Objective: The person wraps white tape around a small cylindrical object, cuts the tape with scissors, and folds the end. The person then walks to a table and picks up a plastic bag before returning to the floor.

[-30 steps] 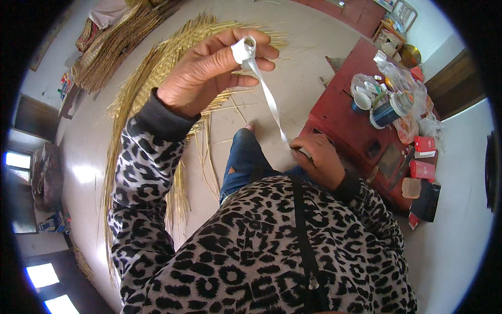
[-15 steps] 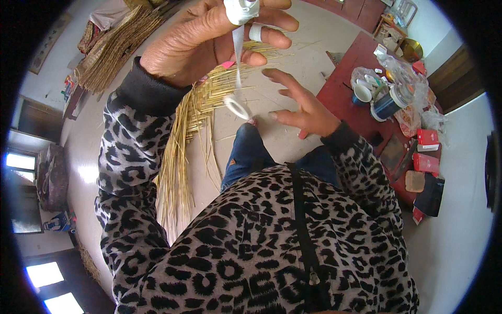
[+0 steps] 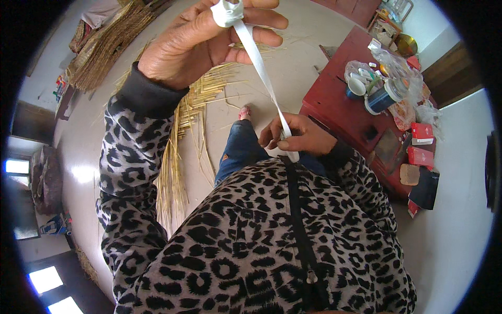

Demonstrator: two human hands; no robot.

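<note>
My left hand [image 3: 191,42] is raised at the top, fingers spread apart, with white tape [image 3: 228,14] wrapped around its thumb tip. From that thumb a twisted strip of the same tape [image 3: 260,68] runs taut down to my right hand [image 3: 298,134]. The right fingers are closed on the white tape roll [image 3: 293,156], low in front of my jacket; most of the roll is hidden by the fingers.
Woven straw strips [image 3: 180,120] lie on the floor at left, beyond my left sleeve. A red table [image 3: 334,94] at right carries a blue jar [image 3: 384,98], a cup [image 3: 355,89], plastic bags and red boxes [image 3: 421,133]. A bundle of plaited straw [image 3: 107,44] stands far left.
The tape roll, hanging freely from my left thumb before, is now in my right hand. The right hand has closed and come down toward my jacket, and the strip has tightened.
</note>
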